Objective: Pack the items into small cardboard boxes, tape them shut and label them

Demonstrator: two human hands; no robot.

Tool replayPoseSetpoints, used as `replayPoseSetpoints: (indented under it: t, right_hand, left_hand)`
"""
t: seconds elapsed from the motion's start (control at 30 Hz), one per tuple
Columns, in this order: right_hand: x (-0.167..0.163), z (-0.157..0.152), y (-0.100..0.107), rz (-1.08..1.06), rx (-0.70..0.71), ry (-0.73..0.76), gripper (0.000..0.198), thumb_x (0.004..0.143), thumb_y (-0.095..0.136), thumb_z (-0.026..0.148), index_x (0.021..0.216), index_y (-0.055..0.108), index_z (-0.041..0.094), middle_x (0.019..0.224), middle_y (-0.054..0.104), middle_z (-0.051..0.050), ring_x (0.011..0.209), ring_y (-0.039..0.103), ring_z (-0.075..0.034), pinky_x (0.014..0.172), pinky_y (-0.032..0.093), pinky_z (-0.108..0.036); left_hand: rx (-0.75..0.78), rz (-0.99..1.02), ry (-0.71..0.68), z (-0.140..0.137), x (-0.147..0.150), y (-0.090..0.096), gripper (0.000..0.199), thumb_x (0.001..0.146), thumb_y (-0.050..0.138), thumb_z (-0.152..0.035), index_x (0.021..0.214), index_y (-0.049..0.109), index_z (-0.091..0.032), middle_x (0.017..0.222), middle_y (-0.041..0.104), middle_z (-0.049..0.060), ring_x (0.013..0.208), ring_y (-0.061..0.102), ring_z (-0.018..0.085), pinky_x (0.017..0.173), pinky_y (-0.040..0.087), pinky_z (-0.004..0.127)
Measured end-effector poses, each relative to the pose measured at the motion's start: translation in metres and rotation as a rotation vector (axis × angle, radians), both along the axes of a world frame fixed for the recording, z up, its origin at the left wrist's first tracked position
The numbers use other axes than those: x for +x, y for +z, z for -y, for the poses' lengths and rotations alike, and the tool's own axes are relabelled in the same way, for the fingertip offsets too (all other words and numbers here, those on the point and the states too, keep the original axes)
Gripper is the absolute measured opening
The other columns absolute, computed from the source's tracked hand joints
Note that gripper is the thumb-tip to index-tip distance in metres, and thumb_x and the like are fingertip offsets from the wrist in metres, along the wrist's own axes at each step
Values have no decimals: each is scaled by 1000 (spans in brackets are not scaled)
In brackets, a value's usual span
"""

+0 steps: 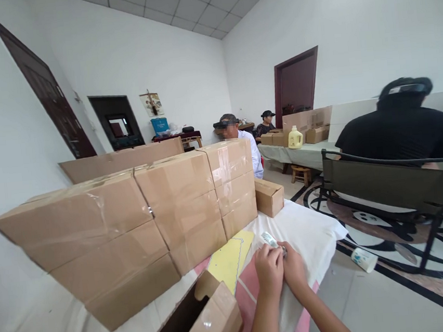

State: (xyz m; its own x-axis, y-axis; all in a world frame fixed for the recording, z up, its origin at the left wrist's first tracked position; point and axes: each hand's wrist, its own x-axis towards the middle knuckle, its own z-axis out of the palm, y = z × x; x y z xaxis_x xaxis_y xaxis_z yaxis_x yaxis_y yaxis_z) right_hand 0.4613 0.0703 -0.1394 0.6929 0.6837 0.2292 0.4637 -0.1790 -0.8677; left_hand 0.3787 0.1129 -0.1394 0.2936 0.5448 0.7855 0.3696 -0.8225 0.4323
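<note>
My left hand (pixel 269 268) and my right hand (pixel 293 269) are close together over the white cloth, fingers closed. Between them is a small white item with greenish print (pixel 268 238), its far end sticking out past my fingers. Something small and shiny shows at my right fingertips; its kind is unclear. Just left of my forearms stands an open cardboard box (pixel 211 323), dark inside. Beyond my hands, a small closed carton (pixel 270 198) rests on the table beside the stacked boxes.
Taped cardboard boxes (pixel 186 206) form a wall along the table's left side. A white cup-like container (pixel 364 260) lies on the floor at right. One person sits behind the boxes; another (pixel 397 123) sits at right in a chair (pixel 395 180). A yellow jug (pixel 295 137) stands on another table.
</note>
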Motion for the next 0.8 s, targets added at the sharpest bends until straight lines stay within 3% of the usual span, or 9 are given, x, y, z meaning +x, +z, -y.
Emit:
replayPoseSetpoints:
  t: [0.07,0.17,0.23,0.33,0.4,0.47,0.57,0.7,0.8]
  right_hand:
    - [7,2,-2,0,-1,51,35,82,48,29,111,65,19,88,77,-11,81,74,-28,72,54,-36]
    - [28,13,-6,9,76,100,48,70,60,36,115,64,20,117,74,-15,104,71,-31,85,56,-39]
    - [43,26,-4,-44,107,34,57,64,65,40,118,64,20,130,67,-17,107,69,-31,86,56,-40]
    - [54,47,12,-359,-23,32,47,71,62,49,106,67,19,112,71,-16,79,70,-24,64,54,-34]
    - [49,53,27,-642,-139,165,44,79,59,57,94,69,18,96,73,-13,66,67,-20,52,47,-28]
    - [39,50,39,-795,-210,273,46,82,58,62,83,68,17,84,72,-11,57,65,-17,46,40,-24]
    - [26,38,45,-707,-255,293,45,84,59,59,71,63,17,70,67,-6,47,60,-13,40,32,-20]
    - [22,26,34,-519,-268,262,37,82,58,50,61,52,20,52,56,0,39,55,-12,35,27,-20]
    - [27,27,26,-497,-218,268,35,76,60,49,58,47,22,43,47,3,36,48,-11,34,24,-20]
  left_hand:
    - [4,-4,0,1,1,2,19,87,67,-10,84,75,-28,77,67,0,69,61,15,65,47,29]
    - [5,-2,-2,1,3,5,21,87,65,-10,88,75,-29,79,66,-1,71,63,16,67,47,29]
    - [-3,3,-9,1,4,5,22,88,64,-9,90,74,-28,84,66,1,75,64,16,67,46,29]
    - [-16,2,-26,2,5,4,18,90,62,-12,90,73,-27,85,64,2,77,63,16,66,45,29]
    - [-26,-3,-29,4,6,2,17,93,60,-15,86,71,-25,83,63,2,75,61,17,65,43,29]
    - [-39,-6,-25,5,5,1,19,95,57,-17,82,69,-25,82,62,3,74,60,17,64,42,30]
    - [-54,-1,-14,7,3,0,19,94,59,-16,80,69,-25,82,62,3,73,60,17,64,40,30]
    - [-45,13,10,7,2,-1,18,88,63,-11,85,72,-27,81,63,1,72,59,16,65,40,30]
    - [-32,10,10,5,5,-4,19,86,65,-11,85,72,-28,82,64,1,72,59,16,66,40,31]
